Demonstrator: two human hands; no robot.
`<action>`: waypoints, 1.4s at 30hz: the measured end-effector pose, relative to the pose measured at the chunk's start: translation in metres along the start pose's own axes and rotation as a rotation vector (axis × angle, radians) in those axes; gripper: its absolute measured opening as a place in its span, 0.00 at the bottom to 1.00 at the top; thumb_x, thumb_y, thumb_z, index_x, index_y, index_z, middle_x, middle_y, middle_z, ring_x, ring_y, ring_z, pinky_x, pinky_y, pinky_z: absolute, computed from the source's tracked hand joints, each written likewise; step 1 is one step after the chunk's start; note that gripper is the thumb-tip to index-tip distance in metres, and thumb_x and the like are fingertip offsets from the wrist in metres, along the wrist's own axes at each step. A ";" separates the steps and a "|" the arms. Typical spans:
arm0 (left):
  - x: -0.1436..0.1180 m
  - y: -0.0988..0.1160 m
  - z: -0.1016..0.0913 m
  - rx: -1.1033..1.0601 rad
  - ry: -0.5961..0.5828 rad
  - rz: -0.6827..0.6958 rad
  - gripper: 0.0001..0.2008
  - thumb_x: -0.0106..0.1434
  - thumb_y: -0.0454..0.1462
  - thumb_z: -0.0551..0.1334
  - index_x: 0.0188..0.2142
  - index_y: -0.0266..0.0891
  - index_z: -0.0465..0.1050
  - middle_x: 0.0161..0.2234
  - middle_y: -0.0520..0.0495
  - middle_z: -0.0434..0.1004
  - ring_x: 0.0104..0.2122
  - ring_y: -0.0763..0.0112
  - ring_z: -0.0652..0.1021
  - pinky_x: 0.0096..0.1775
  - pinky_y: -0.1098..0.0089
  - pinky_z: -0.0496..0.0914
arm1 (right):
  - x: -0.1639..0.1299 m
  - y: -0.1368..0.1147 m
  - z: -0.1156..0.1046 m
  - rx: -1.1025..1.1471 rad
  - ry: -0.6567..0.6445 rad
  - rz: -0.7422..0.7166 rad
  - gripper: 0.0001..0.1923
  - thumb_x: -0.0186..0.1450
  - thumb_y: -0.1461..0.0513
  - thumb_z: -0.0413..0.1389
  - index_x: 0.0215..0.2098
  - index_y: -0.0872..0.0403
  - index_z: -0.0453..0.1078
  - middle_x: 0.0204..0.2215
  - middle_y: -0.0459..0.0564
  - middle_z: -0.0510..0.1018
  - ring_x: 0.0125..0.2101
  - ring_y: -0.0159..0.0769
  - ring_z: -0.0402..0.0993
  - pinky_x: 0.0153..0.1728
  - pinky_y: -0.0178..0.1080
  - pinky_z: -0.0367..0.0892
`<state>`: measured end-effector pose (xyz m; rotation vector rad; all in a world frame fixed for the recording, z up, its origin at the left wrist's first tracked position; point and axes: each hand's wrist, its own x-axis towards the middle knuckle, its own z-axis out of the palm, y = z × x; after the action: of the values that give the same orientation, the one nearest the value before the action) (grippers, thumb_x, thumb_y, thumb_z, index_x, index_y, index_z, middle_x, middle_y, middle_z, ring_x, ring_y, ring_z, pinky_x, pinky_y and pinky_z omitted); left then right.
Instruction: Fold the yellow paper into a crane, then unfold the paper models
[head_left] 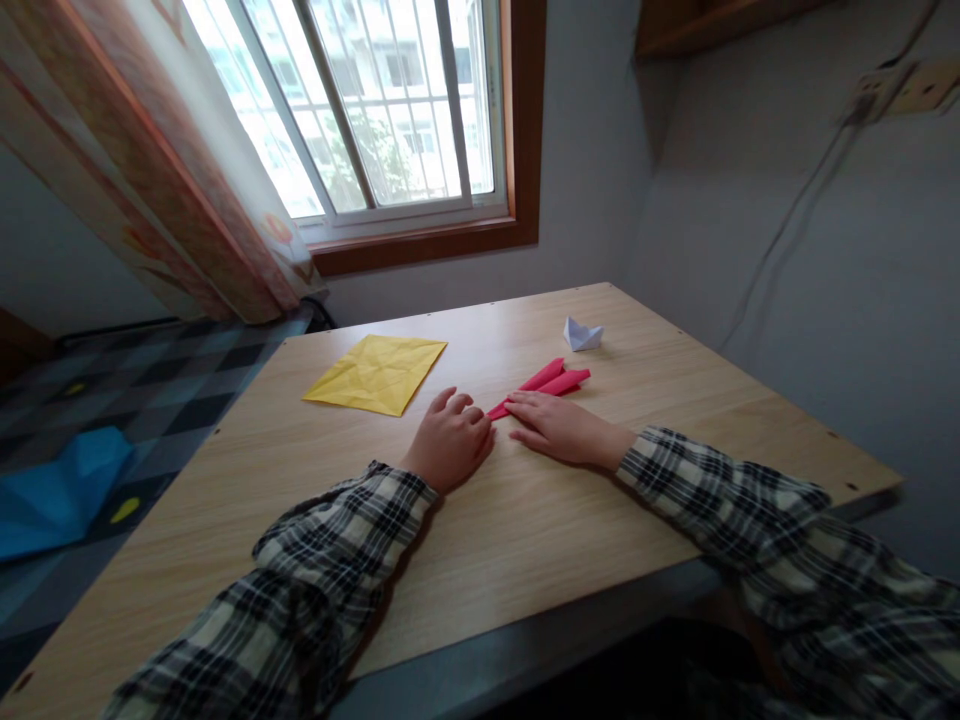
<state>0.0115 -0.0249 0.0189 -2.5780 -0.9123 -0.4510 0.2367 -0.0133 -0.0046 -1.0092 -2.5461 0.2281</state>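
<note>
Paper (564, 382), red, folded, with two fat ends, sits under my flat, loose right hand (564, 426), but I can't tell if my left hand (450, 440) pinches it.

Before you, a folded piece of red paper (561, 384) lies low along the tabletop (525, 540), long and narrow. Its slim end points left and slightly toward you; from there it spreads into two strips side by side, parting at the far right end, where you see their uneven, angled tips. Its near middle is partly covered.
</note>
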 end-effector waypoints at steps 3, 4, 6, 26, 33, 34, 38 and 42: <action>-0.001 0.000 -0.002 0.052 -0.002 0.007 0.17 0.71 0.39 0.55 0.30 0.39 0.80 0.30 0.42 0.80 0.41 0.56 0.76 0.54 0.49 0.67 | 0.000 0.000 -0.002 -0.013 -0.011 0.003 0.26 0.73 0.54 0.50 0.62 0.62 0.69 0.61 0.65 0.71 0.63 0.50 0.66 0.63 0.52 0.63; -0.001 0.000 -0.002 0.063 -0.006 0.013 0.17 0.71 0.38 0.55 0.29 0.38 0.80 0.29 0.42 0.80 0.40 0.56 0.76 0.54 0.49 0.67 | 0.000 0.000 -0.002 -0.013 -0.012 0.003 0.26 0.73 0.54 0.50 0.62 0.63 0.68 0.61 0.65 0.71 0.63 0.50 0.66 0.63 0.52 0.63; 0.000 0.000 -0.003 0.077 -0.016 0.025 0.18 0.71 0.38 0.55 0.28 0.38 0.79 0.28 0.42 0.80 0.38 0.57 0.76 0.53 0.50 0.68 | 0.000 0.000 -0.002 -0.010 -0.011 0.002 0.26 0.73 0.55 0.51 0.61 0.64 0.68 0.61 0.65 0.71 0.63 0.50 0.66 0.64 0.52 0.62; -0.002 0.045 -0.014 0.229 -0.291 -0.267 0.16 0.71 0.34 0.54 0.36 0.29 0.80 0.35 0.34 0.81 0.41 0.49 0.77 0.51 0.48 0.65 | 0.002 0.003 0.001 -0.019 -0.022 0.002 0.26 0.73 0.55 0.50 0.62 0.65 0.68 0.61 0.66 0.71 0.63 0.50 0.66 0.65 0.52 0.61; 0.000 0.048 -0.018 0.232 -0.313 -0.297 0.17 0.71 0.34 0.54 0.35 0.28 0.81 0.34 0.31 0.82 0.40 0.48 0.77 0.51 0.47 0.65 | 0.001 0.003 0.001 -0.006 -0.021 0.018 0.27 0.73 0.54 0.50 0.62 0.64 0.68 0.62 0.66 0.70 0.63 0.49 0.66 0.65 0.51 0.60; 0.000 0.049 -0.019 0.235 -0.318 -0.306 0.17 0.71 0.34 0.54 0.35 0.28 0.81 0.34 0.31 0.82 0.40 0.48 0.77 0.51 0.47 0.65 | 0.001 0.003 0.001 -0.007 -0.020 0.017 0.27 0.73 0.54 0.50 0.62 0.64 0.68 0.62 0.66 0.70 0.63 0.49 0.66 0.65 0.51 0.60; 0.000 0.051 -0.022 0.244 -0.333 -0.325 0.16 0.70 0.32 0.54 0.34 0.28 0.81 0.33 0.31 0.82 0.39 0.48 0.78 0.51 0.47 0.65 | 0.001 0.003 0.001 -0.027 -0.030 0.015 0.28 0.73 0.54 0.49 0.62 0.65 0.67 0.62 0.67 0.70 0.63 0.50 0.66 0.65 0.50 0.61; -0.001 0.052 -0.023 0.249 -0.320 -0.330 0.17 0.70 0.33 0.53 0.34 0.27 0.81 0.32 0.30 0.81 0.38 0.47 0.77 0.50 0.46 0.65 | 0.002 0.002 -0.001 -0.024 -0.035 0.013 0.27 0.73 0.54 0.49 0.62 0.66 0.67 0.61 0.67 0.70 0.63 0.49 0.66 0.65 0.51 0.61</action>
<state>0.0410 -0.0730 0.0263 -2.3125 -1.4173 -0.0007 0.2372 -0.0107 -0.0041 -1.0396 -2.5804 0.2215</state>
